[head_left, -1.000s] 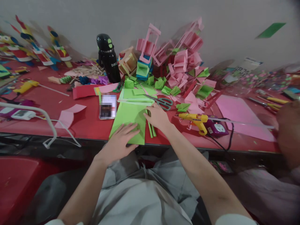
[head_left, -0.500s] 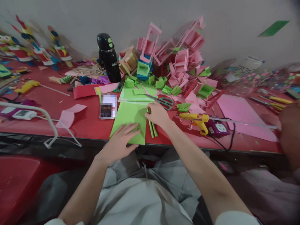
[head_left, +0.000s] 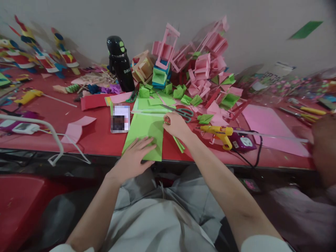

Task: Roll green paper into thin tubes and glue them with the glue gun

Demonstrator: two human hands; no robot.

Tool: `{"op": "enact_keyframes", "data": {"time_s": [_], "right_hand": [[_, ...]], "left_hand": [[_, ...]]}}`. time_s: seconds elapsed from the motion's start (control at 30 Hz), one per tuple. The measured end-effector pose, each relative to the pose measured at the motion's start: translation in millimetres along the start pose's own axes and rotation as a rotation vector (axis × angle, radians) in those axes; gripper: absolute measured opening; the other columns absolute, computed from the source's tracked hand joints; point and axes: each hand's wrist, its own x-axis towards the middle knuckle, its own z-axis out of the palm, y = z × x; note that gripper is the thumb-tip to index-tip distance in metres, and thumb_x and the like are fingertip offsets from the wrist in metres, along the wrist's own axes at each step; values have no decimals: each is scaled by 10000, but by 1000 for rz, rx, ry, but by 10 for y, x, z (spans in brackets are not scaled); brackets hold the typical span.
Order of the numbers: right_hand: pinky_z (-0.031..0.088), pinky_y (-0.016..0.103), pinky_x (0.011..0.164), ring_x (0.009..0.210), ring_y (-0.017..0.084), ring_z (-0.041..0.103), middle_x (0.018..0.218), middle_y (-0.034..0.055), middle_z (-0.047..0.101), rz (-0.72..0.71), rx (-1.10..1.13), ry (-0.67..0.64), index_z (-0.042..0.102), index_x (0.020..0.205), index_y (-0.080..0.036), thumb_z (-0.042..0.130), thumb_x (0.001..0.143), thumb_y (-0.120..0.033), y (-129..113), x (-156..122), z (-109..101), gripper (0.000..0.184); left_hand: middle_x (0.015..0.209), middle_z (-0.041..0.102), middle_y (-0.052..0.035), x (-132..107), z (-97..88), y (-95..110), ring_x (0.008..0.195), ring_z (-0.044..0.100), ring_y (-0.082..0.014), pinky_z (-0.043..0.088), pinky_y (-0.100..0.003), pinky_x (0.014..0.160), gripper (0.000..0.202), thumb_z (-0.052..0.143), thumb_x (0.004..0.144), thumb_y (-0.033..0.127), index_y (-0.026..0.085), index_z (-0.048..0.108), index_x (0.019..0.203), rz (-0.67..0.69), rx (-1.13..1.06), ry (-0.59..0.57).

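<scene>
My left hand (head_left: 136,152) lies flat with its fingers spread on the near part of a light green paper sheet (head_left: 147,131). At the sheet's right edge my right hand (head_left: 177,124) has its fingers curled together around narrow green paper strips (head_left: 179,144). The strips' lower ends stick out below the palm, slanting to the right; their upper ends are hidden by the hand. Just beyond the right hand rest grey-green handled scissors (head_left: 185,112). Thin pale strips (head_left: 149,112) lie across the far part of the sheet.
A phone (head_left: 120,118) sits left of the sheet. To the right are a yellow glue gun (head_left: 217,132) and a purple box (head_left: 243,140) with a cord. A black bottle (head_left: 120,64) and pink folded-paper pieces (head_left: 203,66) stand behind. Another person's arm (head_left: 325,150) is at far right.
The green strips under my right hand have swung so that their lower ends point further right. My right hand has turned slightly; my left hand stays flat on the sheet.
</scene>
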Motion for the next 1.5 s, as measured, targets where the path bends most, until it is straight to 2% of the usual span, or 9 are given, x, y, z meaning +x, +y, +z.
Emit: {"op": "enact_keyframes", "data": {"time_s": [0.2, 0.3, 0.47, 0.67, 0.87, 1.03, 1.23, 1.37, 1.5], "right_hand": [[463, 341, 884, 1012, 245, 605, 1126, 135, 619, 31, -2, 45, 605, 1116, -143, 605, 880, -366, 45, -183, -105, 325], [478, 393, 881, 1054, 313, 619, 1115, 179, 640, 100, -90, -48, 586, 1118, -111, 615, 859, -488, -37, -391, -233, 459], [507, 425, 773, 1023, 386, 663, 1107, 221, 671, 206, -286, -282, 536, 1173, -91, 608, 815, -310, -227, -587, -351, 426], [496, 423, 727, 984, 389, 685, 1084, 232, 673, 218, -359, -265, 507, 1167, -96, 481, 868, -185, -177, -588, -356, 314], [466, 346, 725, 942, 282, 676, 1088, 166, 681, 68, -235, -75, 516, 1176, -131, 420, 911, -172, -47, -102, -331, 284], [477, 322, 793, 1119, 272, 621, 1257, 133, 641, -215, -363, -190, 609, 1167, -179, 531, 883, -183, -84, 587, -153, 294], [507, 343, 774, 1061, 297, 651, 1181, 161, 688, -253, -535, -318, 671, 1099, -146, 612, 822, -195, -240, 935, -156, 288], [520, 381, 789, 1052, 317, 645, 1160, 156, 687, -286, -502, -181, 672, 1111, -149, 602, 844, -271, -239, 1068, -263, 302], [472, 414, 954, 1190, 308, 565, 1193, 164, 665, -315, -480, -30, 649, 1151, -130, 567, 904, -244, -210, 1232, -224, 284]], "left_hand": [[1587, 401, -60, -1, 7, 11, 1476, 351, -263, 242, -495, 1248, 518, 616, 920, 320, 223, 537, 1423, 7, 16, 4], [1583, 408, -62, -3, 12, 10, 1477, 351, -260, 238, -495, 1249, 517, 610, 923, 312, 216, 535, 1426, 6, 25, 6], [1580, 412, -55, -13, 14, 5, 1477, 353, -259, 243, -499, 1248, 516, 608, 921, 316, 225, 535, 1424, 8, 30, 8], [1582, 408, -61, -14, 23, 29, 1471, 363, -260, 245, -496, 1250, 518, 598, 919, 294, 208, 533, 1425, 7, 41, 11], [1608, 359, -31, -20, 20, 29, 1499, 308, -246, 219, -486, 1261, 619, 540, 847, 131, 215, 496, 1458, 9, 49, -31], [1626, 318, -13, -37, 14, 20, 1516, 265, -238, 202, -506, 1262, 700, 512, 796, 65, 237, 473, 1473, 8, 25, -73], [1614, 343, -34, -37, -6, 22, 1512, 276, -243, 226, -521, 1253, 676, 519, 802, 50, 224, 492, 1455, 19, 14, -90], [1596, 381, -41, -42, 2, 17, 1503, 299, -250, 246, -531, 1246, 617, 527, 833, 64, 220, 515, 1430, 24, 13, -76], [1594, 388, -30, -5, 42, 51, 1501, 303, -248, 268, -535, 1240, 591, 512, 861, 65, 230, 513, 1428, 33, 20, -63]]}}
